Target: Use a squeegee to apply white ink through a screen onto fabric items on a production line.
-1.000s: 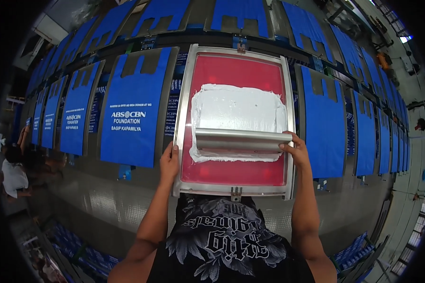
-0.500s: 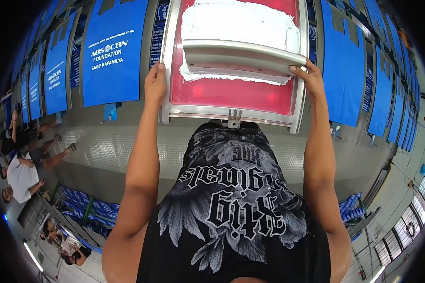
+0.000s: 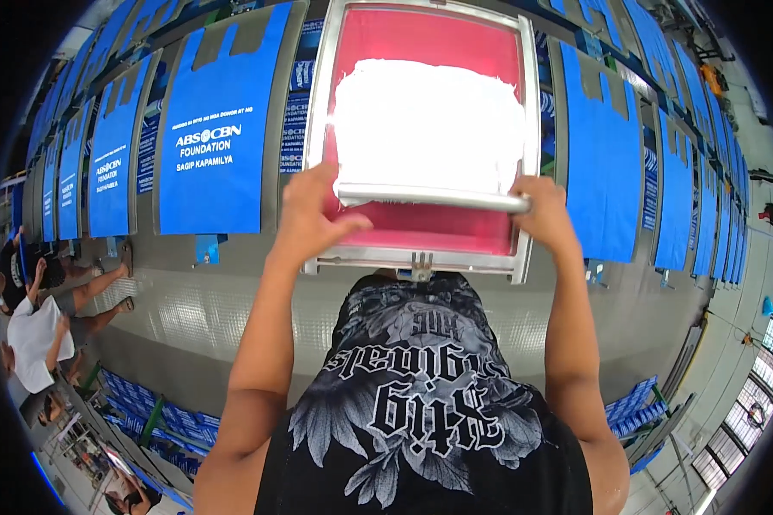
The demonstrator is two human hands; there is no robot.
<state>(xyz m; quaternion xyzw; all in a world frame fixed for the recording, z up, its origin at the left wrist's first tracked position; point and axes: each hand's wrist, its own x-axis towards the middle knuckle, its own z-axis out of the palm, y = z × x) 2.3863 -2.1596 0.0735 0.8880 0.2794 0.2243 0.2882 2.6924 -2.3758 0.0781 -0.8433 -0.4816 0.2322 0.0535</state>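
My right hand [image 3: 545, 213] is clasped around the right end of the metal bar [image 3: 429, 197], which lies across the lower part of the frame [image 3: 530, 103], along the white paint's [image 3: 429, 129] near edge. My left hand [image 3: 311, 215] has come off the frame's left rail and spreads, blurred, above its lower left; I cannot tell whether it touches. So one grip alone seems to steady the bar. A printed blue bag [image 3: 210, 172] lies left of the frame, a plain blue bag [image 3: 605, 180] right.

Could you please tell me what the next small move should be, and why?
Probably closing the left hand on the left end of the metal bar: that hand looks open beside it, thumb spread, while the right hand grips the right end, so the bar seems held on one side only.
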